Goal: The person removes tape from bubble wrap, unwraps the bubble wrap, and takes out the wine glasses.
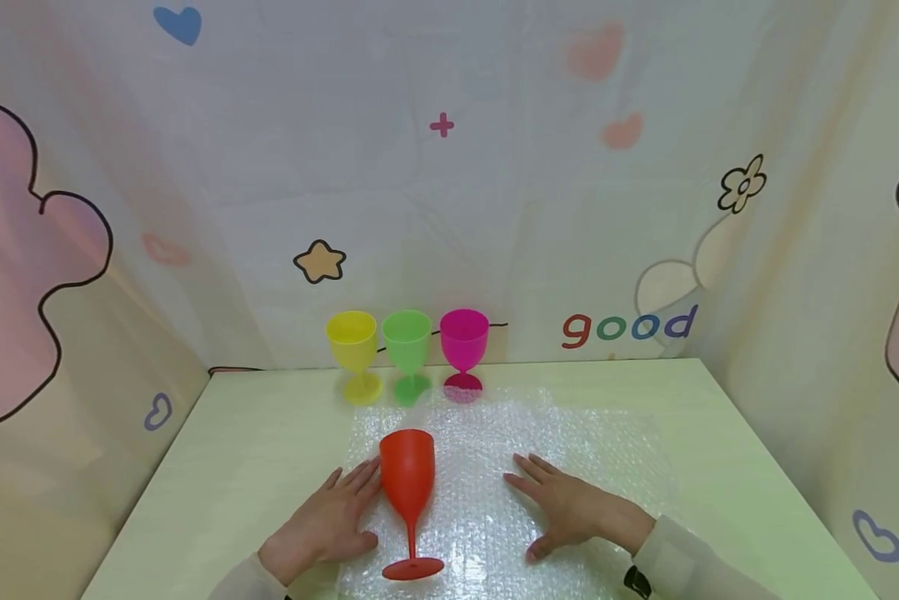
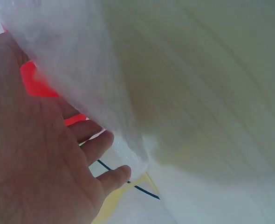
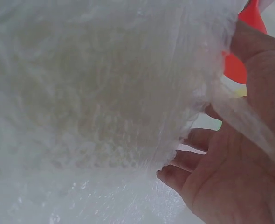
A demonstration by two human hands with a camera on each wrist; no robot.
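Observation:
A red plastic goblet point(image 1: 407, 475) lies on its side on a sheet of bubble wrap point(image 1: 486, 500), its foot toward me and its rim pointing away. My left hand point(image 1: 338, 512) is spread at the wrap's left edge, fingertips right at the goblet's bowl. To the right, my right hand point(image 1: 572, 507) rests with spread fingers over the wrap, apart from the goblet. In the left wrist view, a wrap edge point(image 2: 77, 60) passes before the fingers, partly hiding the red goblet point(image 2: 37, 81). Wrap point(image 3: 128, 93) also fills much of the right wrist view beside the fingers.
Yellow point(image 1: 352, 342), green point(image 1: 407, 337) and magenta point(image 1: 464, 337) goblets stand upright in a row at the table's back edge. Part of the wrap covers the magenta one's foot. A printed curtain point(image 1: 449, 192) rises behind and on both sides of the pale table point(image 1: 254, 433).

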